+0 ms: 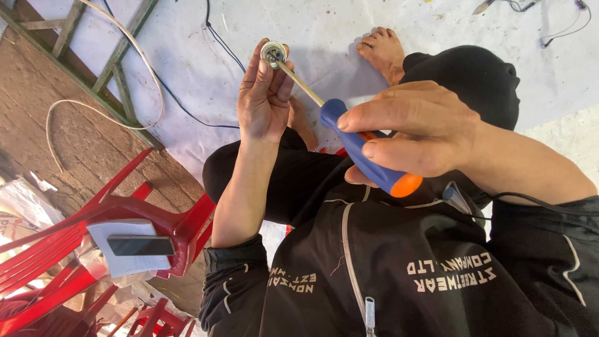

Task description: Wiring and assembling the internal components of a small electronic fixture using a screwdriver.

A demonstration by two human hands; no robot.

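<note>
While the left hand clamps its fingers round a small round metal-rimmed socket fitting at far centre, the right hand grips a blue-and-orange-handled screwdriver, tip seated inside: a screw-turning step, needing steady, aligned twisting.

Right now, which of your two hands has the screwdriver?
The right hand grips the blue-and-orange screwdriver; the left hand holds a small round metal fitting instead.

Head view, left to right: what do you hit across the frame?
Red plastic chair with a dark phone on its seat → left hand pinching a small round metal fitting → blue-and-orange screwdriver handle → right hand wrapped around that handle.
</note>
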